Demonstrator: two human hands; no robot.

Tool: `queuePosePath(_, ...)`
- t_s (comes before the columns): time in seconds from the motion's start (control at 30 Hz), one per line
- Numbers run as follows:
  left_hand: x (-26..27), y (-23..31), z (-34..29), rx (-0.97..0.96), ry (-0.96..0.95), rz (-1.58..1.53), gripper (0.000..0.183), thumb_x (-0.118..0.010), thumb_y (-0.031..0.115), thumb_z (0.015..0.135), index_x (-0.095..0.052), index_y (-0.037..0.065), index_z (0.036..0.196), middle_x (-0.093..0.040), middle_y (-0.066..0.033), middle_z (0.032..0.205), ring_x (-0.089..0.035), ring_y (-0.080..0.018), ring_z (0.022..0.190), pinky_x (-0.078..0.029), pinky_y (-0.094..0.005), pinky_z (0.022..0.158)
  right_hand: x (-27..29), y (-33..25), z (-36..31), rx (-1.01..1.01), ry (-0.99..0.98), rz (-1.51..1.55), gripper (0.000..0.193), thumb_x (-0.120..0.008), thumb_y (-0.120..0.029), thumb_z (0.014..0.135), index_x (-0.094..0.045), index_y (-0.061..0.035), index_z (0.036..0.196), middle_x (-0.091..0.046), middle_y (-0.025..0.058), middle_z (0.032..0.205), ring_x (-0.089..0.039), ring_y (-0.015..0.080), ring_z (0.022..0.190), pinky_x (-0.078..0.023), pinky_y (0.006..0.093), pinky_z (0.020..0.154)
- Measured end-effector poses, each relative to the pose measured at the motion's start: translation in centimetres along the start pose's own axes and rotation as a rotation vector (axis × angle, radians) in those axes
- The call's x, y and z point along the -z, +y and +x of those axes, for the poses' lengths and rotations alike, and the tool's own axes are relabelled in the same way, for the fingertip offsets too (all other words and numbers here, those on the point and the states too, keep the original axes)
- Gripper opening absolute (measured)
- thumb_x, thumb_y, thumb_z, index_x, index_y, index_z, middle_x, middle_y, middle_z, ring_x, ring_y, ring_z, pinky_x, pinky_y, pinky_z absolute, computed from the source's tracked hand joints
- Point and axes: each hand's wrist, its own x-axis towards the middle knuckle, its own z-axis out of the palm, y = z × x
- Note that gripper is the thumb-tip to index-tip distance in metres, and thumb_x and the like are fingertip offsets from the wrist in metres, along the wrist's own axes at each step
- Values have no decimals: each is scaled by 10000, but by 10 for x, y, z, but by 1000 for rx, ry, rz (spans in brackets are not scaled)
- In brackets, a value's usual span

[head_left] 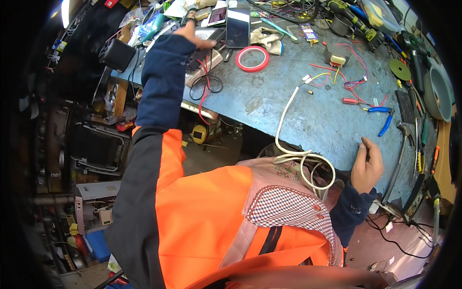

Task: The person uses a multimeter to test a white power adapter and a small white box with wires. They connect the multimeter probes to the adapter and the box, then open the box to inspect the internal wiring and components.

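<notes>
My left hand [190, 36] reaches to the far left of the blue workbench [260, 101]. Its thumb is spread sideways, and a stretched finger meets a small dark object [189, 16] that I cannot make out. Just right of it lie a white phone [217, 16] and a dark flat-screened device [237, 30]. My right hand [366, 166] rests at the bench's near right edge, loosely bent, with nothing visible in it. Beyond it are blue-handled pliers [382, 115] and a red-handled screwdriver [351, 101]. A white cable [287, 113] runs from coloured wires on a small transformer [337, 59] to a coil by my lap.
A roll of red tape [252, 59] and a work glove [267, 40] lie mid-bench. At the right are a hammer [407, 132], a green disc [400, 70] and a grey bowl [438, 94]. A power tool [356, 24] stands at the back. Red and black leads [207, 86] hang over the left edge.
</notes>
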Motion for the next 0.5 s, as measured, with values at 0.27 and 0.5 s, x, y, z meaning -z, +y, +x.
queuePosePath(0.27, -11, -26, -37, 89, 193, -409, 1342, -985, 577, 589, -402, -147, 1557, -619, -340, 1435, -633, -402, 1338, -470, -381, 1159, 6, 7, -1, -47, -48, 97, 168, -665, -12, 1005, -752, 37, 1140, -774, 133, 1030, -731, 230, 913, -564, 340, 827)
queuePosePath(0.5, 84, 62, -134, -456, 732, -639, 1069, -1034, 211, 693, -446, -20, 1555, -663, -216, 1362, -697, -265, 1184, -557, -358, 1033, 32, -75, 19, -143, -306, 682, 438, -644, -34, 1032, -595, 31, 1462, -736, 136, 1222, -696, 182, 1063, -547, 290, 886)
